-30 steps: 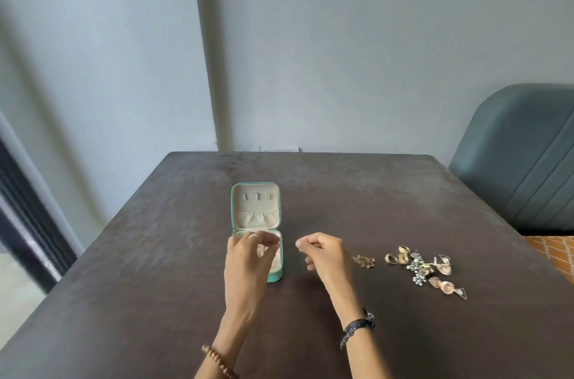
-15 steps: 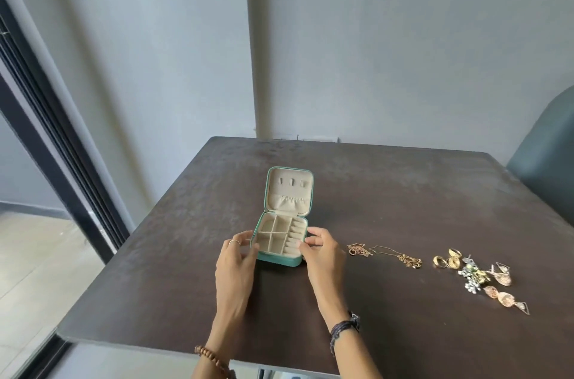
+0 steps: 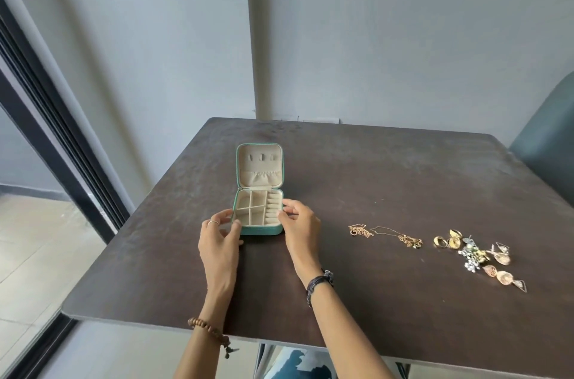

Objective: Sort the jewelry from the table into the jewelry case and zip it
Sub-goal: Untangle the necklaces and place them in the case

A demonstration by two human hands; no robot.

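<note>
Left hand (image 3: 219,239) fingers (image 3: 224,214) curled round the left side of the jewelry case (image 3: 258,213), thumb at its front left corner; right hand (image 3: 301,228) fingers (image 3: 288,204) pinch the right wall of the tray. Case is teal, lies open flat on the dark worktop (image 3: 388,180), lid (image 3: 259,168) tipped back away from the person, cream lining, divided compartments and ring rolls in view, nothing visible in them. Case sits left of centre, well in from the near edge, nearer the left edge than the right. Bare worktop behind the case and between the case and the jewelry. Gold chain necklaces (image 3: 385,233) lie to the right of the right hand, well apart from the case. Further right, a cluster of gold rings (image 3: 447,242), a silver flower piece (image 3: 470,257) and rose-gold earrings (image 3: 503,276), touching or overlapping, near the right side. Beaded bracelet (image 3: 208,329) on left wrist, dark cord band (image 3: 318,284) on right wrist, thin ring on a left finger. Grey-blue chair (image 3: 549,142) at the far right edge of the worktop. Dark window frame (image 3: 59,161) to the left, grey wall behind.
</note>
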